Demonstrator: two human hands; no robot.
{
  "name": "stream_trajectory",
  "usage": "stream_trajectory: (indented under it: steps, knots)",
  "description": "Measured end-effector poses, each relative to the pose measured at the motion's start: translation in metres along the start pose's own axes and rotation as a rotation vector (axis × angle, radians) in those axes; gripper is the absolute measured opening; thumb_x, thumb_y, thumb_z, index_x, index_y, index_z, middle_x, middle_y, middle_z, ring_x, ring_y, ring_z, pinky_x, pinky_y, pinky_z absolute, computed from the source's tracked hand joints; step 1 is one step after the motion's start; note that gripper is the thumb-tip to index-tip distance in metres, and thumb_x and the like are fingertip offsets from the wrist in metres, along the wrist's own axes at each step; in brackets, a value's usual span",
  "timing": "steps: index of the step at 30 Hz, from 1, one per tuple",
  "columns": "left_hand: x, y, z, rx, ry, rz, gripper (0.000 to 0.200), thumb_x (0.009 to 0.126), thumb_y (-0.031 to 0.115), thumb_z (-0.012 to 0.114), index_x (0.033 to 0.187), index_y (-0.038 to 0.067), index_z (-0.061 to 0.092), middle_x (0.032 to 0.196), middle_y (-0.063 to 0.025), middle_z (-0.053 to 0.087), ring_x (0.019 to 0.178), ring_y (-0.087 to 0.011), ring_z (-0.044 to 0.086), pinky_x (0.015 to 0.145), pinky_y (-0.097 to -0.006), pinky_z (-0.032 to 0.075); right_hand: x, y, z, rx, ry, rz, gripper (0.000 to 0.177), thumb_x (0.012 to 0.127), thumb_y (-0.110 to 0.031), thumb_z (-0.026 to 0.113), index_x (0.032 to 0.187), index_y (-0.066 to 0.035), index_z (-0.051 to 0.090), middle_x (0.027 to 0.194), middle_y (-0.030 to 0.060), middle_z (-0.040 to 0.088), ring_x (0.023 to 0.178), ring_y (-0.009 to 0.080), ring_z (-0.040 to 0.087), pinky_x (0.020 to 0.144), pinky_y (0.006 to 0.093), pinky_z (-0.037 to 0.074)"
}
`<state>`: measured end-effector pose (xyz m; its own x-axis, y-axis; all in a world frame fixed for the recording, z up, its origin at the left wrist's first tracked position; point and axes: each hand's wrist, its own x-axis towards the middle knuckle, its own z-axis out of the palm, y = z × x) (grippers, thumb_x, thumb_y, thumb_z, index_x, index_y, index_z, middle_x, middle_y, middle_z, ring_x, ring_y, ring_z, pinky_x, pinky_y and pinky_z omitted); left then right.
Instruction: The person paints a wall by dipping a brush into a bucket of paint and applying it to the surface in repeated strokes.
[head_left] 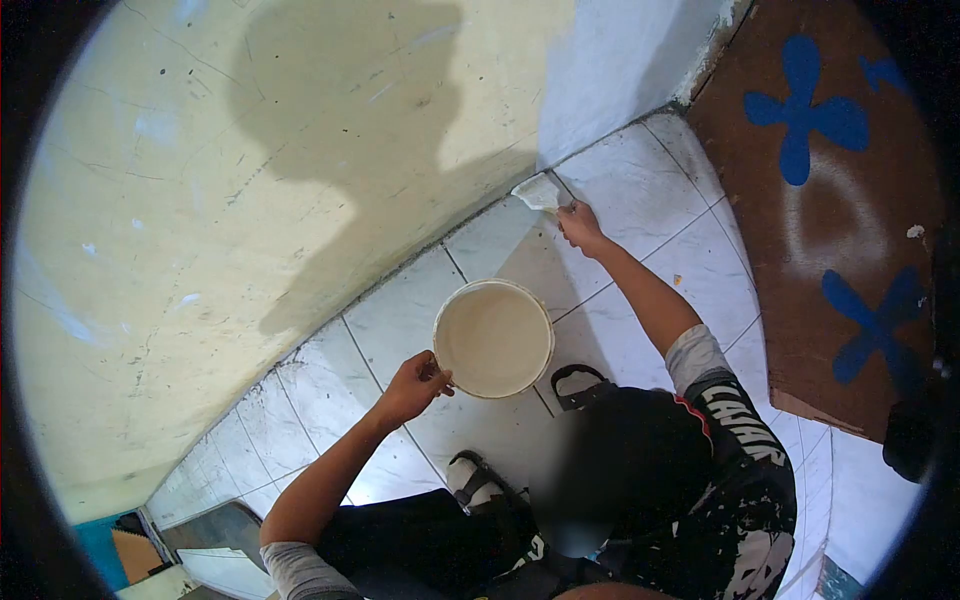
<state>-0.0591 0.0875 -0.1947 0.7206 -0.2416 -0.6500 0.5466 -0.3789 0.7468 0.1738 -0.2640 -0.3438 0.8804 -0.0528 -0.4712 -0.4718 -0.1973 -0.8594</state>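
Bucket [543, 345], round: on the tiled floor [640, 180], pale inside, contents indistinct; grip of left hand [412, 390] pinches its rim. Paintbrush [537, 193], white-coated: held in grip of right hand [580, 226], near wall [150, 250] base.

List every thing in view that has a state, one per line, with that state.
Bucket: upright, uncovered; fill level unclear.
Brush: held, bristles whitish.
Left hand: closed on the bucket's rim.
Right hand: closed around the brush handle.
Wall: mostly yellowish, marked; white at one end.
Brown board: marked with blue shapes.
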Motion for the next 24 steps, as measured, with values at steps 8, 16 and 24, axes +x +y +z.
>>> stream_trajectory:
  steps: [8, 16, 24]
  knots:
    - [0.001, -0.003, -0.002, 0.024, -0.016, 0.026, 0.026, 0.100, 0.021, 0.060, 0.110, -0.003, 0.059, 0.095, -0.0132, 0.070, 0.086, -0.0212, 0.072, 0.075, -0.0339, 0.054, 0.002, -0.004, 0.001, -0.019, -0.009, -0.020, 0.021, 0.095, -0.024, 0.056, 0.098, -0.004, 0.051, 0.071, 0.0047, 0.055, 0.052, 0.0116, 0.047, 0.039, 0.0285, 0.035]
    - [0.001, -0.006, -0.003, 0.038, -0.044, 0.019, 0.028, 0.102, 0.021, 0.060, 0.116, -0.003, 0.057, 0.103, -0.0146, 0.069, 0.091, -0.0218, 0.070, 0.081, -0.0334, 0.055, -0.008, 0.003, -0.005, 0.105, 0.055, -0.119, 0.018, 0.094, -0.024, 0.057, 0.091, -0.007, 0.053, 0.066, 0.0044, 0.055, 0.047, 0.0113, 0.047, 0.037, 0.0292, 0.034]
    - [0.002, -0.007, -0.002, 0.043, -0.012, 0.012, 0.026, 0.100, 0.022, 0.061, 0.108, -0.002, 0.059, 0.096, -0.0130, 0.070, 0.086, -0.0210, 0.072, 0.076, -0.0337, 0.054, 0.001, 0.009, -0.005, -0.051, 0.077, -0.063, 0.019, 0.094, -0.023, 0.057, 0.093, -0.004, 0.052, 0.067, 0.0060, 0.057, 0.046, 0.0128, 0.048, 0.037, 0.0304, 0.036]
